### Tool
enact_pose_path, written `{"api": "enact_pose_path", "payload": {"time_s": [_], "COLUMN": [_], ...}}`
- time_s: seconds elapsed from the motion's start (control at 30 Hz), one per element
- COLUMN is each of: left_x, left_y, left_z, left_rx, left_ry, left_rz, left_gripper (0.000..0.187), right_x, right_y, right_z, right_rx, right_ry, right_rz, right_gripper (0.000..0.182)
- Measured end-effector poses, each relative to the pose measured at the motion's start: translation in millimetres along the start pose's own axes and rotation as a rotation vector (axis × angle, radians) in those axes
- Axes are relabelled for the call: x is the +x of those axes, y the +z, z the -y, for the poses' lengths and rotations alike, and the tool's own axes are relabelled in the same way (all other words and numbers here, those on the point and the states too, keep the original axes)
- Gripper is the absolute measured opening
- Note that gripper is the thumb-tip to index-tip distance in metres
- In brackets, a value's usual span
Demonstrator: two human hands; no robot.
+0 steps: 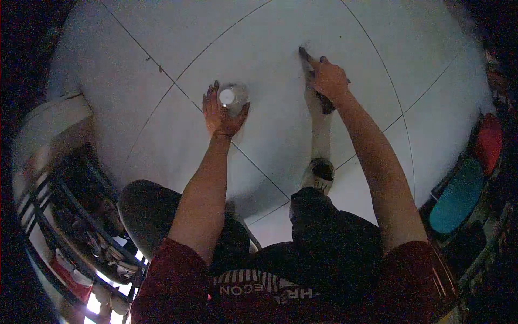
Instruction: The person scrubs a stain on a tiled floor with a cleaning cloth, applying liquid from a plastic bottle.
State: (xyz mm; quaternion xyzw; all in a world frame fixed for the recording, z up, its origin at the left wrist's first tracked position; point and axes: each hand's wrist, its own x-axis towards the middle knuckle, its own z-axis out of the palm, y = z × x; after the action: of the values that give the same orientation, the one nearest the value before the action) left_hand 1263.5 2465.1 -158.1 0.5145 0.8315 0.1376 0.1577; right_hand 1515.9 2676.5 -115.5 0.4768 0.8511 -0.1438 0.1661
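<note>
My left hand [218,119] is curled around a clear bottle [238,93], seen from above, with a round white cap on top. Further right and farther out, my right hand [330,81] grips a dark, elongated object [327,105] close to the floor. Its kind is hard to make out in the dim light. One end shows below my palm, and a dark tip shows by my outstretched index finger. A pale streak runs across the floor from my right hand toward a beige shoe [318,181] by my knee.
Pale tiled floor [270,32] with dark joint lines spreads out ahead. On the left stands a rack [81,216] with shoes on it. At the right edge are a teal sole-shaped item [457,195] and a red one [489,143].
</note>
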Motion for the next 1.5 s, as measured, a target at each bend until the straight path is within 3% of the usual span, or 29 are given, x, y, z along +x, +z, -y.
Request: {"api": "enact_pose_path", "payload": {"time_s": [0.6,1.0,1.1,1.5], "left_x": [-3,1,-1,0], "left_y": [-6,2,-7,6], "left_z": [-6,0,-4,4], "left_rx": [-0.065,0.072,-0.105,0.024], "left_ry": [-0.041,0.012,-0.044,0.007], "left_rz": [0.040,0.057,0.050,0.009], "left_gripper": [0.102,0.101,0.102,0.096], "right_x": [3,7,2,0], "right_y": [10,13,-2,-4], "right_z": [-8,-8,-2,-2], "right_rx": [0.002,-0.037,-0.046,-0.045], "right_ry": [0.050,0.020,0.037,0.008], "right_rz": [0.064,0.046,0.063,0.049], "right_gripper": [0.074,0.075,0.075,0.068]}}
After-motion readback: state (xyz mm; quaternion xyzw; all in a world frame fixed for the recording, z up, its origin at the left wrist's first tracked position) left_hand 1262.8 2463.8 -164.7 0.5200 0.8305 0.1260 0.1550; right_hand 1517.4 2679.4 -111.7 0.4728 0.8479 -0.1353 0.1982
